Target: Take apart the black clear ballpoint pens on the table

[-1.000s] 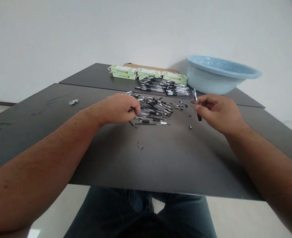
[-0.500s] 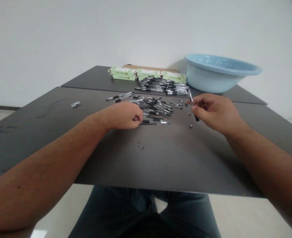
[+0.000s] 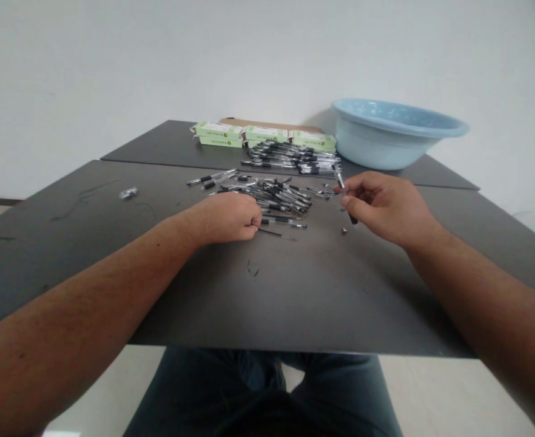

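Observation:
My left hand (image 3: 233,216) is closed in a pinch at the near left side of a loose pile of pen parts (image 3: 283,195). From its fingertips a thin dark pen refill (image 3: 274,233) points right, just above the table. Just beyond it lies a pen barrel (image 3: 286,223) with a black grip. To the right of the pile, my right hand (image 3: 381,203) holds a clear pen (image 3: 339,177) with a black lower end between thumb and fingers, tilted with its top away from me. A small metal pen tip (image 3: 344,230) rests on the table beneath it.
Behind the pile lies a heap of clear-and-black pens (image 3: 295,158). Green and white boxes (image 3: 219,133) stand in stacks at the back, beside a light blue basin (image 3: 386,142). A small clear piece (image 3: 128,193) is on the left of the dark table (image 3: 295,291).
The refill at my left hand has come slightly toward me, away from the neighbouring pen barrel. My right hand still holds the pen in nearly the same pose. The view has shifted a little.

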Available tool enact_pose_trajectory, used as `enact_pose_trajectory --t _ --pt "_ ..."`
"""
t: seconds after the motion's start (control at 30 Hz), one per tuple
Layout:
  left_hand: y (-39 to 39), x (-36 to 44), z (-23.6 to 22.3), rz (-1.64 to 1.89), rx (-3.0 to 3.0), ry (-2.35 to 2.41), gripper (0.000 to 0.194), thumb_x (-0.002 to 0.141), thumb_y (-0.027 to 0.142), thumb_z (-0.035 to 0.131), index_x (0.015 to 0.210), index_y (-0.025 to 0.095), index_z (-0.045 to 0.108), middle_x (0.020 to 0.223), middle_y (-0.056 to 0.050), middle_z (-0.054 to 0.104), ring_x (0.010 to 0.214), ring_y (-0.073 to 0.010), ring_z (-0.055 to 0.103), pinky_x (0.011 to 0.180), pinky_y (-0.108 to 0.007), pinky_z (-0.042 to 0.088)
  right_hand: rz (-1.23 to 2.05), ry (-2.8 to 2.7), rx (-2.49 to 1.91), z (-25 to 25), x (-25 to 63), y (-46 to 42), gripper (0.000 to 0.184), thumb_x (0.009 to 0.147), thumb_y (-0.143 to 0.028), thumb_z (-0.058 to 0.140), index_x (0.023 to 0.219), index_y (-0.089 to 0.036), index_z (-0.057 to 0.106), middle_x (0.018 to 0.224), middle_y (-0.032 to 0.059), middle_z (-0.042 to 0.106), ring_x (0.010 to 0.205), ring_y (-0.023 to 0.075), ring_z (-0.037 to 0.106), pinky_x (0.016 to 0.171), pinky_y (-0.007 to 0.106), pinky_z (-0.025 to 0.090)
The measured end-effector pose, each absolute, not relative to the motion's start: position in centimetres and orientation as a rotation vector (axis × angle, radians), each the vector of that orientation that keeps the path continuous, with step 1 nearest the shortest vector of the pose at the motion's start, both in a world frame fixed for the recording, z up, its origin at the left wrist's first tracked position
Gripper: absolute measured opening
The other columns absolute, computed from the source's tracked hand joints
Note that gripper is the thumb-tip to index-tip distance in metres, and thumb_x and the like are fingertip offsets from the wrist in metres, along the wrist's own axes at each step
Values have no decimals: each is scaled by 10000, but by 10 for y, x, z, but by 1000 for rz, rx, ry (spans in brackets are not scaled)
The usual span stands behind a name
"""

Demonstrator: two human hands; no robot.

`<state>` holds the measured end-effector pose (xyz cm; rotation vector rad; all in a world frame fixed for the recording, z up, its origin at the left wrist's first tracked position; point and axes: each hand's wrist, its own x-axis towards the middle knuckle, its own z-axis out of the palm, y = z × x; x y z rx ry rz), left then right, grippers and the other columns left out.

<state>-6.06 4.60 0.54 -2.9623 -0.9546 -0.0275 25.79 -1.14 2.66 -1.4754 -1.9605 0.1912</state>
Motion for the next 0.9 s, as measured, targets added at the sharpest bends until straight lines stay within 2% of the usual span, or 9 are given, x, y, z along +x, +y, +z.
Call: enact_pose_trajectory --t 0.17,0.27,0.37,0.43,0.57,0.7,0.9 --pt "46 -63 8 -275 -2937 -913 114 756 198 579 766 200 693 808 -28 678 766 -186 617 704 -298 433 543 -1797 -1339 20 260 -6 152 816 -286 721 950 -217 722 786 19 698 610 156 573 578 303 443" --pt "45 -63 12 -472 -2920 -928 118 751 188 569 771 190 685 786 -27 676 785 -189 619 747 -298 440 908 -1589 -1224 19 255 -6 132 804 -266 711 916 -214 666 756 -4 641 543 113 514 500 263 398" --pt "44 -64 13 -568 -2897 -985 118 764 218 566 794 186 675 784 -24 677 768 -184 615 723 -287 439 1121 -1435 -1146 21 248 -8 165 764 -262 722 881 -218 614 700 -22 584 540 117 528 476 253 400" --pt "44 -65 13 -571 -2897 -1057 127 777 238 564 807 187 677 768 -17 673 724 -171 606 685 -275 431 1140 -1406 -1125 23 245 -9 184 757 -268 719 877 -231 585 642 -42 531 521 121 504 470 258 406" --pt "43 -66 13 -580 -2876 -1145 144 799 268 562 812 191 683 752 -13 674 673 -155 595 640 -263 414 1097 -1423 -1167 25 246 -10 174 797 -318 662 891 -257 528 560 -69 442 447 122 414 424 263 348" --pt "43 -66 14 -596 -2858 -1152 153 813 271 558 823 194 690 748 -10 679 664 -149 595 629 -259 409 1093 -1459 -1163 23 251 -8 184 811 -323 647 926 -258 519 599 -51 527 482 144 485 443 274 376" --pt "42 -65 15 -567 -2871 -1161 155 809 267 558 811 193 694 745 -12 690 672 -151 603 633 -258 415 1097 -1420 -1049 23 255 -9 186 816 -306 674 963 -257 571 625 -50 574 511 143 543 477 270 417"
